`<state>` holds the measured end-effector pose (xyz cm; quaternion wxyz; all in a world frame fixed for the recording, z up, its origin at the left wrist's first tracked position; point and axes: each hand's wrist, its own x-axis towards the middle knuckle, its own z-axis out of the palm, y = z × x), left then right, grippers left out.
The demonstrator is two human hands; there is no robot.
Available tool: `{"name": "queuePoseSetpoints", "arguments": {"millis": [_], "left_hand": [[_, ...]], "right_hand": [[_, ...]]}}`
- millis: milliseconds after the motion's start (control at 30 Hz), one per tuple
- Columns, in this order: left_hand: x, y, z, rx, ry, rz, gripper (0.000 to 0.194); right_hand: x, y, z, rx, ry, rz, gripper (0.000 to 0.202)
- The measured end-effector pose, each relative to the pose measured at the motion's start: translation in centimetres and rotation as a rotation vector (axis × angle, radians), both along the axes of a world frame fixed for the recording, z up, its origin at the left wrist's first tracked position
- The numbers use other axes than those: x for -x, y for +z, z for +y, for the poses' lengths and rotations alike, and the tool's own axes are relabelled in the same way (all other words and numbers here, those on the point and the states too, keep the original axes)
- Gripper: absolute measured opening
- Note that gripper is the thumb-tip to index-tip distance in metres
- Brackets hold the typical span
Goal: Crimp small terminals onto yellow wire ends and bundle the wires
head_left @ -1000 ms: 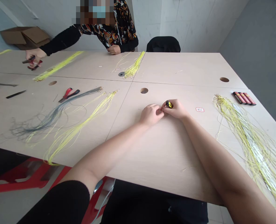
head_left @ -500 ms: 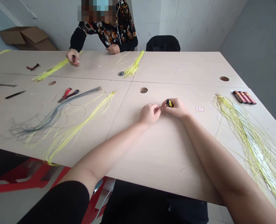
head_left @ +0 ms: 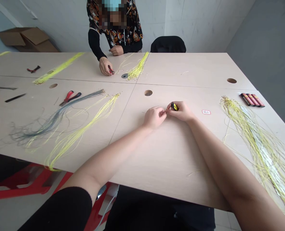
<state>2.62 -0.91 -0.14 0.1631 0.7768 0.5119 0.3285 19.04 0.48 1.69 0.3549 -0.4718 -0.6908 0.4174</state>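
My left hand (head_left: pixel 155 116) is closed in a pinch above the middle of the table, its fingertips meeting those of my right hand. Whatever lies between the fingertips is too small to make out. My right hand (head_left: pixel 181 110) is closed too, and a small black-and-yellow tube (head_left: pixel 174 106) sticks up out of its grip. To the left lie a bundle of yellow cords (head_left: pixel 91 123) and a bundle of grey cords (head_left: pixel 57 115). Another yellow cord bundle (head_left: pixel 250 134) spreads along the right side, over a whitish strip.
Red-and-black handled pliers (head_left: pixel 70 98) lie beyond the grey cords. Several red-and-black packs (head_left: pixel 252 100) sit at the right edge, and a small label (head_left: pixel 206 112) near my right hand. Across the table a co-worker's hand (head_left: pixel 106 66) holds small red pliers near more yellow cords (head_left: pixel 138 69).
My hands have stayed almost still, pinched together at the same spot. Across the table, the co-worker's hand with the red pliers has moved right, from one yellow bundle toward another.
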Motion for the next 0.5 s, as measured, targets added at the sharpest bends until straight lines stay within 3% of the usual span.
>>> {"name": "queuePoseSetpoints", "arguments": {"millis": [500], "left_hand": [[-0.29,0.60,-0.61,-0.032,0.048,0.155,0.020]], "right_hand": [[0.07,-0.62,0.24,-0.001,-0.005,-0.027,0.017]]}}
